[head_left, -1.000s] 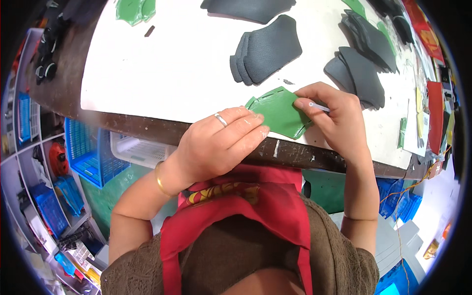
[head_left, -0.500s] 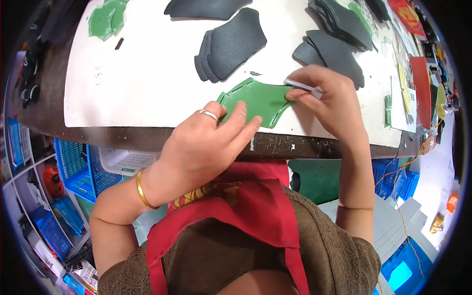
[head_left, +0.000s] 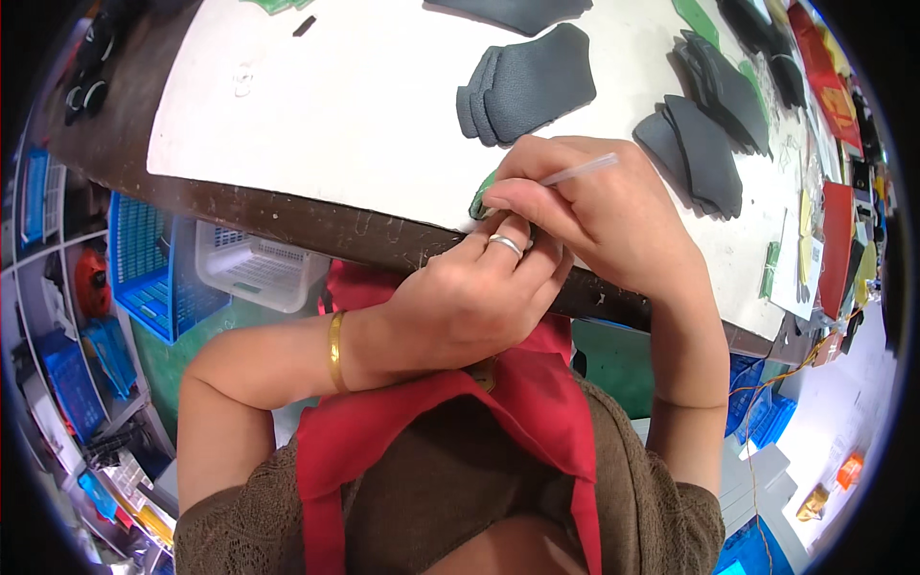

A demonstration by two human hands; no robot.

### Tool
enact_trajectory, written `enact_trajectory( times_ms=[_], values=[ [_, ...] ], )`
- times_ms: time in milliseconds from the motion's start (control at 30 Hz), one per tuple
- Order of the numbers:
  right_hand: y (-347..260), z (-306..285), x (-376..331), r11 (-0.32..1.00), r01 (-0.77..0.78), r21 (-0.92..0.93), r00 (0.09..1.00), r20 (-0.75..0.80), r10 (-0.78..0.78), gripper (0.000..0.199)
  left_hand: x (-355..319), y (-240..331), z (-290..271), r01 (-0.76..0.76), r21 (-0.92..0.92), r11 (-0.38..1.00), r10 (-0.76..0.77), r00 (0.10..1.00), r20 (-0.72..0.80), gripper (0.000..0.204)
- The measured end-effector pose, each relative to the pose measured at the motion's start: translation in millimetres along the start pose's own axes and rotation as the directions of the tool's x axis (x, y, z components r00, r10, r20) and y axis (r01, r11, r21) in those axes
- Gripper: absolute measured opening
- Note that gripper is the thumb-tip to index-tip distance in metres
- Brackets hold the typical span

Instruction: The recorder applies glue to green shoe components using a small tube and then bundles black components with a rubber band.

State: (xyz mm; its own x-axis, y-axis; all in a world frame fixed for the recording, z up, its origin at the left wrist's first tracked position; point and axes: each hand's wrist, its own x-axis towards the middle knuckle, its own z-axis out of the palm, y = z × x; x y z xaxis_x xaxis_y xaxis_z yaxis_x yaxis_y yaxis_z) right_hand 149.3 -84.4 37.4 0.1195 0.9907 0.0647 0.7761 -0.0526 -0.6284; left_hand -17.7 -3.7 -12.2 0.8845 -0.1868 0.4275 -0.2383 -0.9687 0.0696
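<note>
— Where's the green piece (head_left: 482, 198)?
— Mostly hidden, poking out just left of the right hand (head_left: 599, 206), whose fingers pinch a thin white stick (head_left: 578, 170).
— The left hand (head_left: 460, 307)?
— Fingers together, pressed underneath.

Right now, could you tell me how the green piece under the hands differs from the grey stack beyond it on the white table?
The green piece is bright green; the grey stack is dark grey. The green piece is a single piece almost hidden beneath the left hand and right hand, while the grey stack is several fanned layers lying untouched in plain view. The green piece sits at the table's near edge, the grey stack farther in. Both are flat pieces on the white table.
</note>
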Motion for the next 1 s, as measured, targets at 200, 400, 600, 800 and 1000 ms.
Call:
enact_trajectory(
  times_ms=[200,400,600,800,1000],
  values=[
    [0.4,0.2,6.3,0.990,0.036,-0.133,0.999,-0.019,-0.039,0.014,2.9,1.4,-2.2,0.008,0.049,0.999,-0.008,1.000,-0.006,0.038],
    [18.6,-11.7,-2.7,0.948,0.003,-0.319,0.988,-0.144,-0.051,0.021,8.3,-1.8,1.3,0.033,0.046,0.998,-0.032,0.999,-0.023,0.031],
    [19.3,-27.4,-21.8,0.904,-0.075,-0.421,0.976,-0.219,-0.021,0.025,14.2,-1.3,2.3,0.053,0.129,0.990,-0.055,0.998,0.009,0.030],
    [29.1,-31.6,-73.8,0.979,-0.110,0.171,0.956,-0.251,0.151,0.015,22.1,-4.3,1.6,0.059,0.136,0.989,-0.059,0.998,-0.001,0.036],
    [23.2,-20.4,-77.1,0.999,-0.041,-0.013,0.989,-0.143,0.039,0.015,31.3,-7.4,-1.4,0.075,0.069,0.995,-0.078,0.996,0.049,0.039]
  ],
)
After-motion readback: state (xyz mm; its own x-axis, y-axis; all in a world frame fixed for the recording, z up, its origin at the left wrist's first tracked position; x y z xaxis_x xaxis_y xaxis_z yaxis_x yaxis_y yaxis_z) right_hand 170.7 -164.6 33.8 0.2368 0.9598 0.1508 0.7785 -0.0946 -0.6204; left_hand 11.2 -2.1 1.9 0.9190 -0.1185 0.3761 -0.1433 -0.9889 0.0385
